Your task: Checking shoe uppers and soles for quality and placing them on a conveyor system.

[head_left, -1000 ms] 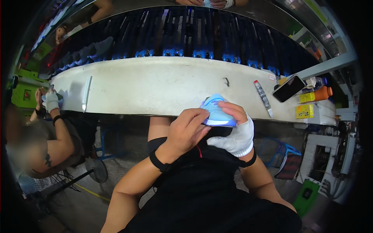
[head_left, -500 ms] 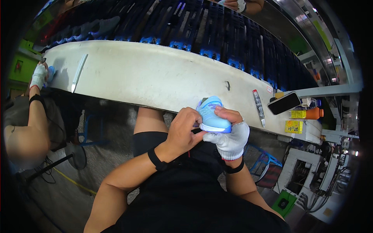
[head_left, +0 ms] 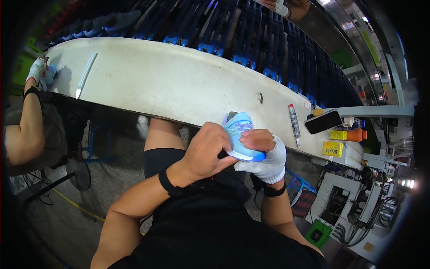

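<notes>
A light blue shoe [head_left: 234,131] with purple markings and a white and bright blue sole is held over the near edge of the table. My right hand [head_left: 271,160], in a white glove that leaves the thumb bare, is closed around it, thumb pressed on the upper. Bare and curled, my left hand [head_left: 205,149] has its thumb and forefinger pinched at the sole's edge on the shoe's left side. Whether anything small is between those fingertips is hidden.
The pale table [head_left: 152,80] curves across in front. On it lie a white-handled knife [head_left: 86,76], a red-tipped knife [head_left: 294,124], a phone [head_left: 323,121], an orange bottle [head_left: 357,134] and a yellow box [head_left: 333,148]. A co-worker's gloved hand [head_left: 36,71] is far left; dark racks [head_left: 215,31] stand behind.
The shoe has turned slightly in my right hand, showing more of its upper and opening. My left hand has shifted a little left along with the arm. The whole view has moved slightly.
</notes>
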Tool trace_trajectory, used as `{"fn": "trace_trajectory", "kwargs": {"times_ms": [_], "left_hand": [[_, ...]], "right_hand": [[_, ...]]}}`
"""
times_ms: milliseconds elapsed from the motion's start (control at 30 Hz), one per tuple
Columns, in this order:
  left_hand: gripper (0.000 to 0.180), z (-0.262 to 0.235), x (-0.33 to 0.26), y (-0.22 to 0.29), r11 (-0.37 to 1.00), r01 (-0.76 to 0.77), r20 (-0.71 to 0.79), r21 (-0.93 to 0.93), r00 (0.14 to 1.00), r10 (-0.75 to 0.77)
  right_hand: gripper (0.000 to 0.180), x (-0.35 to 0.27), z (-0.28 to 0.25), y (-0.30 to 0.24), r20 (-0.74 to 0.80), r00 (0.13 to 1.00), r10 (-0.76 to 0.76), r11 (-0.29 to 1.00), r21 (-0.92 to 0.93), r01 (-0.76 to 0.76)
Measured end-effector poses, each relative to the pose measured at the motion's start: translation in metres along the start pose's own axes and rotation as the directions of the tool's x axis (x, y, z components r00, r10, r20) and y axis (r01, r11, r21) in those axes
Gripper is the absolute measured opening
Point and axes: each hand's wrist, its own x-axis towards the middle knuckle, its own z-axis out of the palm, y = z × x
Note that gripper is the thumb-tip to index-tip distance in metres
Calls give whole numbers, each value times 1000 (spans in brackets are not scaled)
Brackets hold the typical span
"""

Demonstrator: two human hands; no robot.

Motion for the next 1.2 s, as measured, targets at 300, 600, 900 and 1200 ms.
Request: {"fn": "trace_trajectory", "kwargs": {"times_ms": [300,600,900,1200], "left_hand": [[45,-18,-11,-19,987,153,195,-44,971,-142],[61,-86,17,-26,924,-195,252,329,961,113],[73,-93,77,-27,962,126,494,242,838,-233],[73,-106,81,-60,839,398,427,371,729,-535]], "right_hand": [[58,-1,6,1,-16,997,-73,994,82,74],[52,11,41,24,-287,666,688,552,803,-224],[86,88,41,20,41,995,92,979,182,-98],[30,96,85,60,-262,909,323,432,896,105]]}}
